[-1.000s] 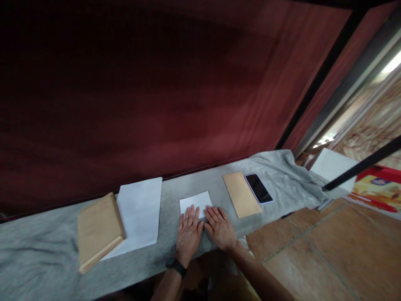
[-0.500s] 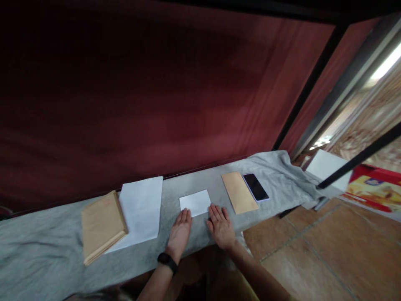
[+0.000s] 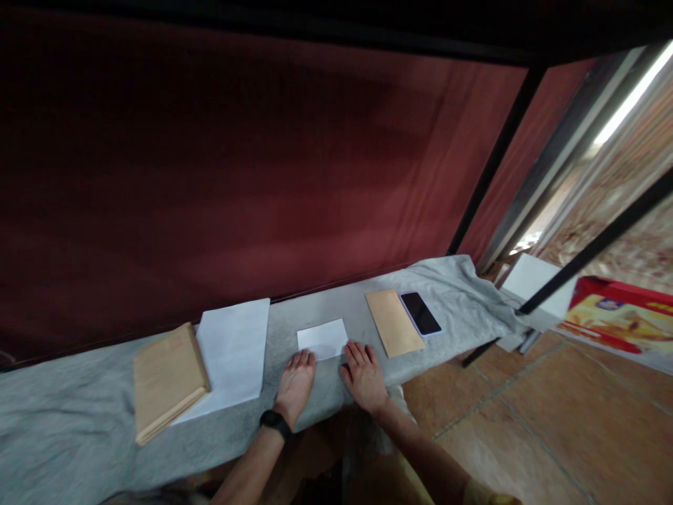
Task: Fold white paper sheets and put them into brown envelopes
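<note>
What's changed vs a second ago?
Left hand drew back toward the person, from well over the small white paper to its near edge. Nothing picked up. Unchanged: right hand at the near right corner; brown packet, large white sheet, brown envelope, phone.

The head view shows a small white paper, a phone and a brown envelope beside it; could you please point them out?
Small white paper [image 3: 322, 338]: head view, centre of upper face.
Phone [image 3: 420, 313]: head view, centre of screen.
Brown envelope [image 3: 395, 323]: head view, centre of upper face.
</note>
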Available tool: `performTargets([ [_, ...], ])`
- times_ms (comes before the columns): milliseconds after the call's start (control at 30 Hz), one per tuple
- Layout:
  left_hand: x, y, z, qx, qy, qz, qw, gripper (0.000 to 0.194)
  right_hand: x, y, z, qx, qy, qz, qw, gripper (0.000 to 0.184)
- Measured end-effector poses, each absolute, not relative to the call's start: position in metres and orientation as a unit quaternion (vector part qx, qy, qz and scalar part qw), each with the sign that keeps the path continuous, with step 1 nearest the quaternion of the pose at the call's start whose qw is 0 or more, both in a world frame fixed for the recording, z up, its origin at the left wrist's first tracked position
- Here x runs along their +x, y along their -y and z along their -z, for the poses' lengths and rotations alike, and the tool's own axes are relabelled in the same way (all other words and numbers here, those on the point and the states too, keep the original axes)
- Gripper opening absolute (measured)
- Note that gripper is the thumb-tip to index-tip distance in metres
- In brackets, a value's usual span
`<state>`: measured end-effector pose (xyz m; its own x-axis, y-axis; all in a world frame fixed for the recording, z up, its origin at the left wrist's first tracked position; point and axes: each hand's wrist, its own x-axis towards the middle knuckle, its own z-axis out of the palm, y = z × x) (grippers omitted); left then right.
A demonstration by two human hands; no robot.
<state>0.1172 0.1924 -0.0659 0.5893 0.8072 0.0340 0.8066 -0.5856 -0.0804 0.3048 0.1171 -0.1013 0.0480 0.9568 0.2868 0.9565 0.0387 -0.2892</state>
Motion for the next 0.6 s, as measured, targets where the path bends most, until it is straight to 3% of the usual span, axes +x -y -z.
performTargets([
  [233,0.109,-0.18,0.032,-0.905,0.413,0.091,0.048,0.044,0.29,-0.139,0.064,-0.668,0.712,-0.048,0.208,0.044],
  [400,0.106,-0.176,0.001,-0.824,0.472,0.313,-0.013,0.05,0.296,-0.147,0.032,-0.658,0.567,-0.275,0.412,0.029],
  [500,0.108,-0.171,0.004,-0.649,0.588,0.435,-0.211,0.074,0.295,-0.144,0.026,-0.644,0.495,-0.349,0.467,0.033],
  [600,0.114,-0.157,0.024,-0.493,0.561,0.413,-0.521,0.065,0.28,-0.133,0.03,-0.59,0.431,-0.448,0.515,0.042],
])
